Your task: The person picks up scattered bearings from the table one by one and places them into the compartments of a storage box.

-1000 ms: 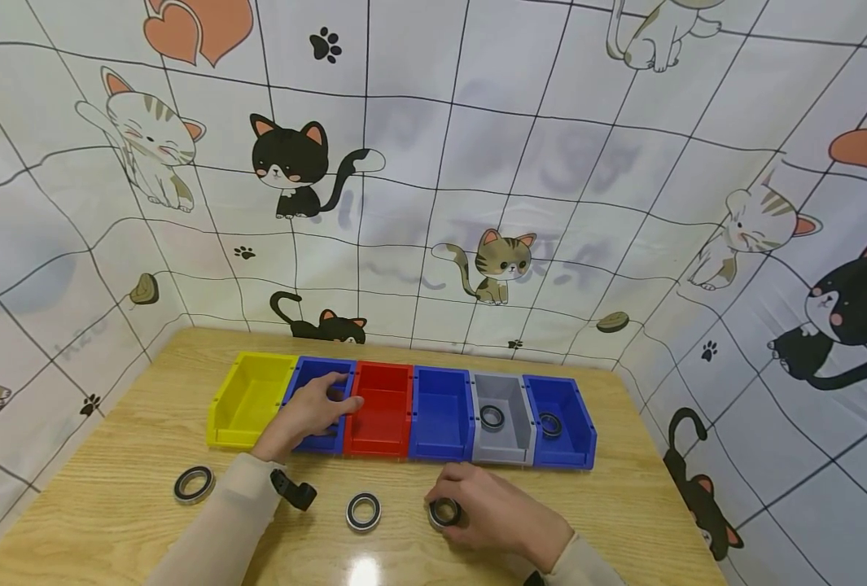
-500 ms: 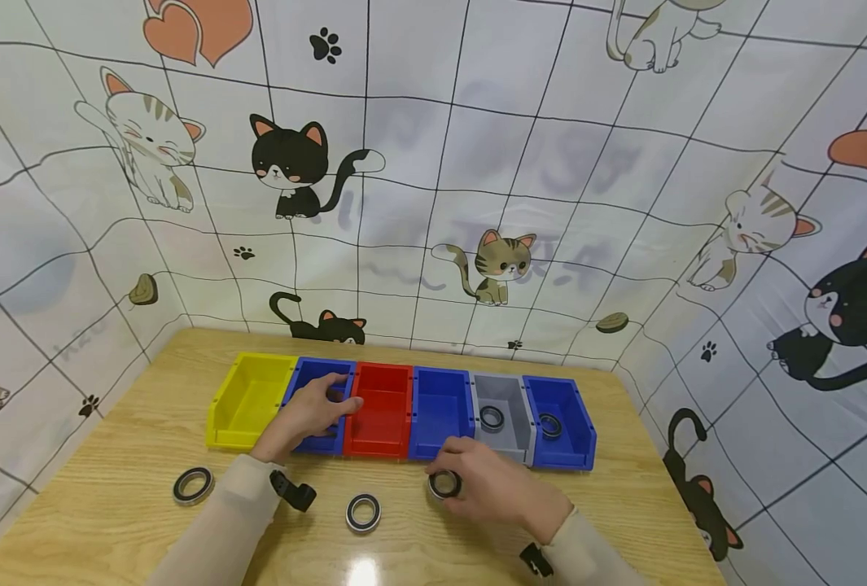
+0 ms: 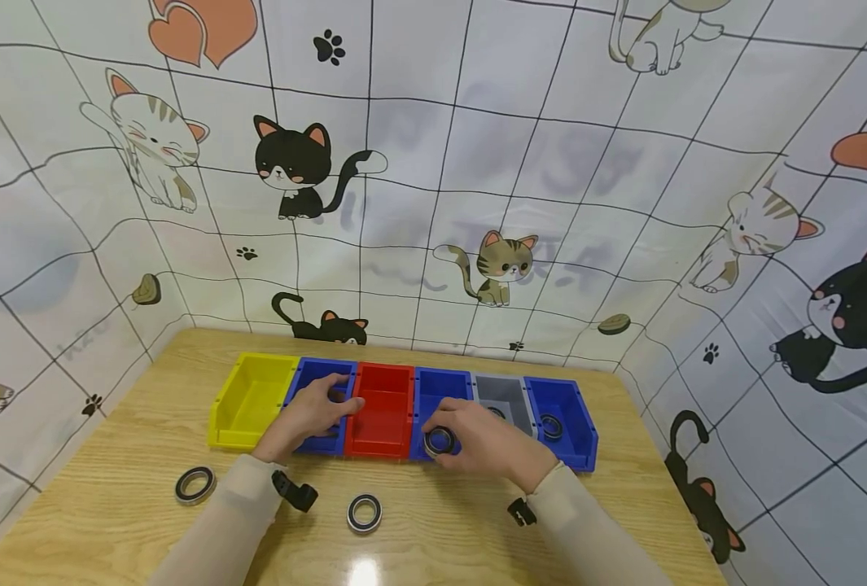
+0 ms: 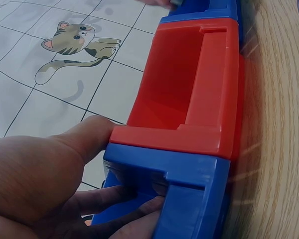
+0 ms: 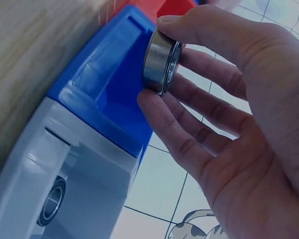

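In the right wrist view, my right hand [image 3: 488, 442] holds a metal ball bearing [image 5: 161, 62] on edge between thumb and fingertips. The head view puts it over the front of the blue bin [image 3: 433, 384] right of the red bin [image 3: 383, 407]. My left hand [image 3: 312, 411] rests at the other blue bin [image 4: 167, 162], left of the red one. Its thumb reaches the red bin's edge, and its loosely bent fingers [image 4: 134, 226] dip inside the blue bin. Two more bearings, one near the middle [image 3: 364, 513] and one farther left [image 3: 194, 485], lie on the table.
At the row's left end stands a yellow bin [image 3: 253, 399]. A grey bin [image 5: 97, 164] holds a bearing [image 5: 52, 201], and the rightmost blue bin [image 3: 565, 407] holds another [image 3: 551, 426]. Behind the wooden table [image 3: 133, 407] hangs a cat-print sheet [image 3: 404, 163].
My right hand has lifted the bearing from the table and carried it forward to the blue bin, now partly covering the grey bin. My left hand has stayed in place.
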{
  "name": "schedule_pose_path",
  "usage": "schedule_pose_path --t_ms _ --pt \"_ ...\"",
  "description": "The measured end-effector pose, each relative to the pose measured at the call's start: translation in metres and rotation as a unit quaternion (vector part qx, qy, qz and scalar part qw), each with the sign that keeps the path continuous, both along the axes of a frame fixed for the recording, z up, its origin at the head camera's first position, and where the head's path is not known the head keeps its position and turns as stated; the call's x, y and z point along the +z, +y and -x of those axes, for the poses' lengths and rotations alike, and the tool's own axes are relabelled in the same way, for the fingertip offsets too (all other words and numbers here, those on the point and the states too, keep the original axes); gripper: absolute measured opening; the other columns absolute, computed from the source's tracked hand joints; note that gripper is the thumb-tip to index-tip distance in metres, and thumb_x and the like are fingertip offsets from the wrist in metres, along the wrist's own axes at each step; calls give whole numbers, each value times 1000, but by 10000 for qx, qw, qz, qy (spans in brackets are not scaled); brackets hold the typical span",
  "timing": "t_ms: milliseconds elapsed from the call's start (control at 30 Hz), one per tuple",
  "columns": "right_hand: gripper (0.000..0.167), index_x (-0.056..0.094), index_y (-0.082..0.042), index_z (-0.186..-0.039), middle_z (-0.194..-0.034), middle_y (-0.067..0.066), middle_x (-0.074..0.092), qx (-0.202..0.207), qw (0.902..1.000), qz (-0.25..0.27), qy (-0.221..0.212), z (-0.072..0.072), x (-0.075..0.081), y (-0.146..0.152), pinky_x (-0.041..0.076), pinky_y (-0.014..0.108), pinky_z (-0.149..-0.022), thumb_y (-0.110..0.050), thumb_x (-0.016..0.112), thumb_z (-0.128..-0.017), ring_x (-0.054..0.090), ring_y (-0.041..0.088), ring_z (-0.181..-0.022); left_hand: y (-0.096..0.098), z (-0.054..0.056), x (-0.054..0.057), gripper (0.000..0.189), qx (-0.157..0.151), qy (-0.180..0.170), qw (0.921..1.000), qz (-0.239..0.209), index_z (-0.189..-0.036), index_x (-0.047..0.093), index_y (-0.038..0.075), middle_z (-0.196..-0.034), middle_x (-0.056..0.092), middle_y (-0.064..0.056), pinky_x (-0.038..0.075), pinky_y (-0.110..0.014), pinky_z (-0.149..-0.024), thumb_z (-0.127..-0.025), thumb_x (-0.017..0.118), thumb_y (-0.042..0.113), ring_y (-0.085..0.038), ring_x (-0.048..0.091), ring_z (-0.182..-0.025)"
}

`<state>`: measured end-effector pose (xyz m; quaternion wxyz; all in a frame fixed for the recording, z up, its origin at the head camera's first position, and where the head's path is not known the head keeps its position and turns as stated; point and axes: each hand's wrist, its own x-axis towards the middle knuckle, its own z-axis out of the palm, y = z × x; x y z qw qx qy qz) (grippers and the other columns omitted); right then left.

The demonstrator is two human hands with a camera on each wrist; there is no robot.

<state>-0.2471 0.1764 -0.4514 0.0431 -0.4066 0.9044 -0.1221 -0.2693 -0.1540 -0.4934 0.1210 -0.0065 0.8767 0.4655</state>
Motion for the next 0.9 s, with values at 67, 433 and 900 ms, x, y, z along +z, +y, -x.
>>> schedule_pose_path --t_ms 67,433,900 --pt "41 84 -13 -138 -130 4 78 -56 10000 -25 10 6 0 -2 70 32 -98 -21 95 -99 76 17 -113 1 0 -1 84 1 4 10000 4 -175 44 0 -151 67 -33 75 -53 -95 -111 82 38 -36 81 -112" --pt "42 83 -17 -139 -136 2 77 -414 9987 -197 -209 33 -3 -4 71 35 -101 -22 94 -100 76 17 -115 1 0 0 85 8 -53 10000 -2 -176 42 0 -155 65 -34 73 -57 -99 -111 81 39 -43 80 -121" --pt "44 81 -14 -141 -138 5 76 -522 9963 -645 -210 57 -17 -15 68 45 -113 -23 94 -100 76 23 -126 1 1 -4 84 34 -4 10000 23 -176 43 0 -152 67 -33 74 -55 -98 -111 81 37 -39 80 -116"
